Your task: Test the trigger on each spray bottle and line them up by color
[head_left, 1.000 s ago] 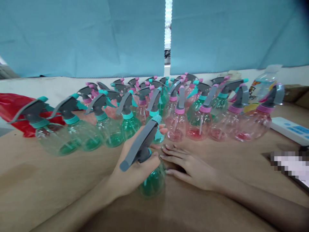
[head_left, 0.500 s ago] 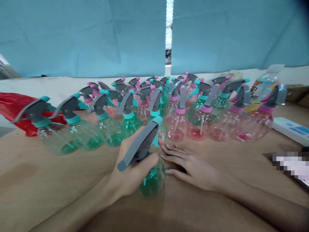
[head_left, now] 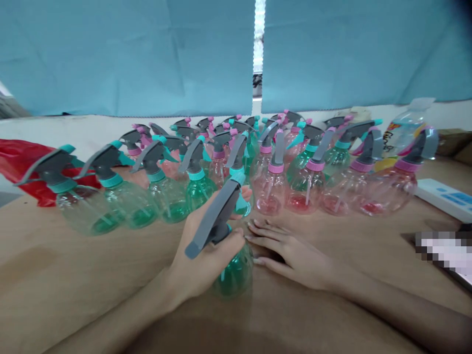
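Note:
My left hand (head_left: 206, 241) is wrapped round the neck of a green spray bottle (head_left: 234, 275) with a grey and teal trigger head. The thumb lies along the near side, while the other fingers go behind the head, partly hidden. Just right of this bottle, my right hand (head_left: 295, 255) rests on the wooden table (head_left: 92, 290) with its fingers stretched out and holds nothing. Behind both hands stands a front row of spray bottles, green ones (head_left: 201, 189) on the left and pink ones (head_left: 269, 196) on the right.
More spray bottles crowd the rows behind. A red plastic bag (head_left: 22, 164) lies at the left. On the right are a large clear plastic bottle (head_left: 403, 128) with a label, a white device (head_left: 446, 196) with blue markings, and a blurred-out phone-like object (head_left: 442, 253).
The trigger head of the held spray bottle has tilted a little to the right and its nozzle end has shifted slightly. My right hand stays where it was.

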A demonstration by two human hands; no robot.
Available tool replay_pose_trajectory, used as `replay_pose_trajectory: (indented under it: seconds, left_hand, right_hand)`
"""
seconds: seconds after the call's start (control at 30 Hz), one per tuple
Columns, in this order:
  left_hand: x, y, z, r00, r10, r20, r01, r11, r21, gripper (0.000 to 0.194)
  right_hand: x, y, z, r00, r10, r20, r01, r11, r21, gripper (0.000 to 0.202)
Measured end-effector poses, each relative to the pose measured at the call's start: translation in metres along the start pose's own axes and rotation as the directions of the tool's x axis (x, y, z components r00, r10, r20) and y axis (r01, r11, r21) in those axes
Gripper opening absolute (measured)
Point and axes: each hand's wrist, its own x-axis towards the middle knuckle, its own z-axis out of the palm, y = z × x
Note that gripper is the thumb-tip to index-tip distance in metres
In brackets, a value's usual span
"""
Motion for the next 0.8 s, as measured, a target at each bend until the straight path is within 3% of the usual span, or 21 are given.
replay_pose_trajectory:
  seconds: [0.17,0.8]
  left_hand:
    - [0.0008,0.0008,-0.0003,0.999,0.0,0.042,0.004,0.994,-0.11,0.049]
    - [0.0001,0.0019,-0.0001,0.997,0.002,0.076,0.009,0.989,-0.144,0.04]
  right_hand:
    - [0.0,-0.0002,-0.0001,1.0,-0.007,-0.006,0.007,1.0,-0.007,0.054]
    - [-0.0003,0.0008,0.0007,1.0,-0.016,-0.016,0.016,1.0,-0.003,0.055]
